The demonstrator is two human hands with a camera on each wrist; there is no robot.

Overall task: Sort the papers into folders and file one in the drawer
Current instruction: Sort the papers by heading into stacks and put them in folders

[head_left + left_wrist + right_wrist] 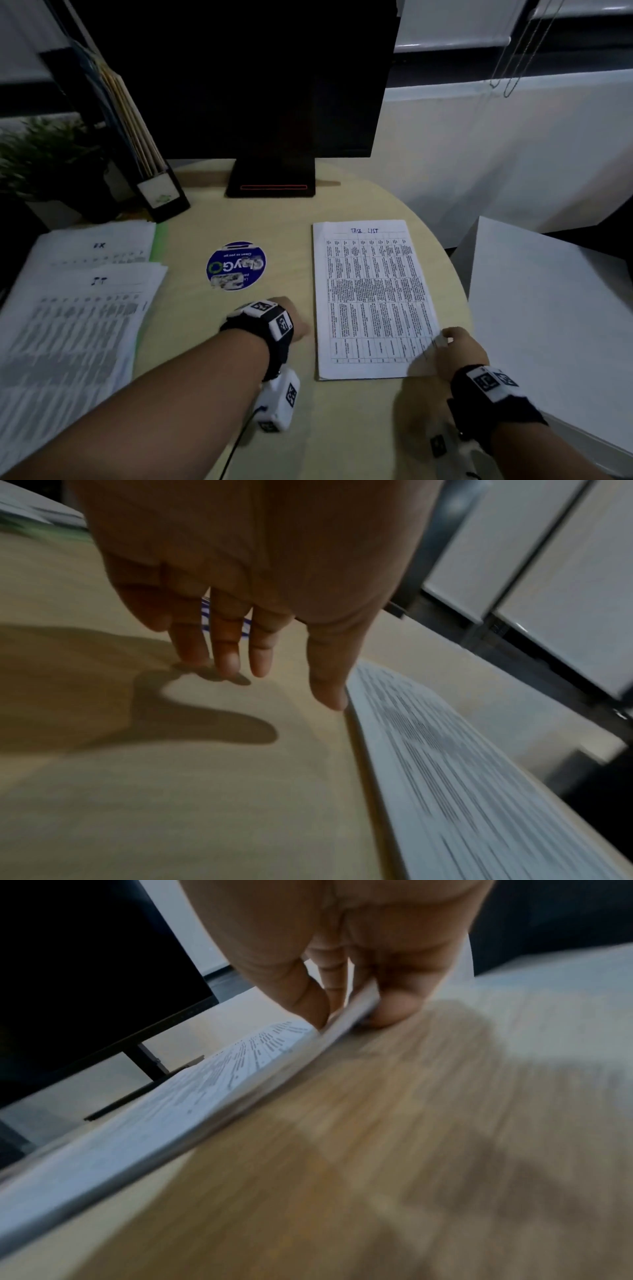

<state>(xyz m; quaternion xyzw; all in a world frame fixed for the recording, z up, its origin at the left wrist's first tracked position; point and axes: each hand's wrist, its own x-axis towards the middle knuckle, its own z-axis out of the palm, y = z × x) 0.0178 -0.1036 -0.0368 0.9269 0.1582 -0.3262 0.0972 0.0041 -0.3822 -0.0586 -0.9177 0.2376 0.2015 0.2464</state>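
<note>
My right hand (460, 349) pinches the near right corner of the white printed "TASK LIST" paper stack (371, 298), lying flat on the pale wooden tabletop (294, 226). My left hand (291, 320) hovers relaxed, fingers straight, just left of it, grasping nothing.

Desk count. Paper lots: three. One "Task List" stack (371, 298) at right; two loose spreads at left, far one (99, 245), near one (68, 342). Green folder (158, 236): one, edge only, under the left papers. Hands: two, left hand (291, 320), right hand (460, 349). Monitor (239, 78): one. Round blue sticker (236, 265): one. File holder (161, 192): one; folders inside too blurred to count. Potted plant (44, 150): one.
</note>
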